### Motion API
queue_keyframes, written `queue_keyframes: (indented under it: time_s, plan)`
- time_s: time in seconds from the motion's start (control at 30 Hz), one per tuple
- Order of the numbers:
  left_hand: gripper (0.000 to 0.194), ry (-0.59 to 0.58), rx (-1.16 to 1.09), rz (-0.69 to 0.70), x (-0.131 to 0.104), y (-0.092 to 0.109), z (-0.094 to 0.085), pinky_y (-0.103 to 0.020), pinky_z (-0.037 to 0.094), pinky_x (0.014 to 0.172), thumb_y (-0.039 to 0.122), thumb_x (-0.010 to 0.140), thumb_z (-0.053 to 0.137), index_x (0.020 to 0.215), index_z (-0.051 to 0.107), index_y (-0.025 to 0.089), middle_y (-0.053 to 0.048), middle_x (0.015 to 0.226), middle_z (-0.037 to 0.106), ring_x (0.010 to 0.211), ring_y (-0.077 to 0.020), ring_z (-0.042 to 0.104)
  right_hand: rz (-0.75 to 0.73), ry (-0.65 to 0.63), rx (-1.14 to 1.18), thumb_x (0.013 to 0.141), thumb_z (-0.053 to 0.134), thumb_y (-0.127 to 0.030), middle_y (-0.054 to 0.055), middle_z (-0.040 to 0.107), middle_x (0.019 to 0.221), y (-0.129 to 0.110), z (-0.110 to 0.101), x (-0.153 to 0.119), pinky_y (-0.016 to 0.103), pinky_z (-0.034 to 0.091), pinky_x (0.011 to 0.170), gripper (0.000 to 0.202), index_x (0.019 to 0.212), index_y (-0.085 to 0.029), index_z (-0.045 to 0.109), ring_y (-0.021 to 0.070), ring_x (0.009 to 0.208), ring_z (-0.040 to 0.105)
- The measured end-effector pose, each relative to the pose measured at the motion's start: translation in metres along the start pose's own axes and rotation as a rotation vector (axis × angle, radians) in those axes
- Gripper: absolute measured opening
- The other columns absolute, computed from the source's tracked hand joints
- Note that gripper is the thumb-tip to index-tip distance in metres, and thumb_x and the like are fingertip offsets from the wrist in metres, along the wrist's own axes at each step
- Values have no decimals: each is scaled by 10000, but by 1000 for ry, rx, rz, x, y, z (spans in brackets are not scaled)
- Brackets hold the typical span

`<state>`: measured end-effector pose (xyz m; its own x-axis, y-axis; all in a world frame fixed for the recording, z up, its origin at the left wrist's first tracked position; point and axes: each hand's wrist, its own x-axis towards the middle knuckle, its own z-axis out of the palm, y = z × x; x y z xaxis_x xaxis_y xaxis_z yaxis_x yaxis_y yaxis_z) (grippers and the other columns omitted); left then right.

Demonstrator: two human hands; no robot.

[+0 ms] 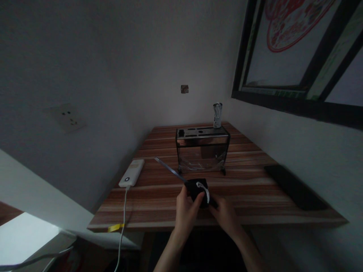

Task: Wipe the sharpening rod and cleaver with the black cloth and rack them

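Observation:
A small black block-like piece [200, 184] with a curled white strip [203, 189] on its face is held up over the near edge of the table. My left hand [187, 207] is closed on its left side, the thumb pressed to its front. My right hand [225, 213] grips its lower right side, where a dark part shows between the fingers; its fingertips are partly hidden. A thin clear tube [170, 169] sticks out up and left from behind the black piece. Just beyond stands a small clear tank [202, 158] with a black frame and slotted top.
A wrapped grey-white cylinder [217, 115] stands behind the tank. Left on the wood-grain table [159, 204] lies a white power bank [132, 173] with a white cable [124, 211] running over the edge, near yellow tape [115, 227]. A flat black slab [295, 187] lies right.

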<state>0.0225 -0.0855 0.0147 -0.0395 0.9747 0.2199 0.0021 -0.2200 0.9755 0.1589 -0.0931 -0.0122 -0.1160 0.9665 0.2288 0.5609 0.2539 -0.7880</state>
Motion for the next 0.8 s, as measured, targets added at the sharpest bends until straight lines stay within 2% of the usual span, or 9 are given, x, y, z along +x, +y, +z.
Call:
queue_keyframes:
  time_s: [0.2,0.33,0.6,0.8]
  plan:
    - [248,68,-35,-42,3,9,-5,-273,492,724,253,646,663,854,585,144,-77,854,676,812,-192,638,1,-15,8,720,507,-137,83,677,970,0,1,0,357,457,788,342,1033,-194,632,246,901,621]
    - [298,116,-40,-46,7,14,-14,-279,494,720,280,633,672,885,596,141,-76,867,678,827,-200,637,-17,-14,-4,727,519,-145,78,672,993,-1,1,0,353,455,800,336,1038,-208,630,244,919,619]
    - [315,238,-50,-2,20,24,-37,-250,495,647,333,641,674,871,602,130,-62,840,676,781,-185,631,-14,8,-53,769,550,-267,69,692,922,-2,2,-1,316,476,703,250,991,-211,650,252,845,639]
    - [280,340,-44,108,38,37,-55,-219,476,647,329,653,665,848,613,137,-33,809,670,748,-152,617,-8,1,-52,790,537,-312,63,696,885,2,4,-1,308,477,700,228,953,-209,660,245,823,641]
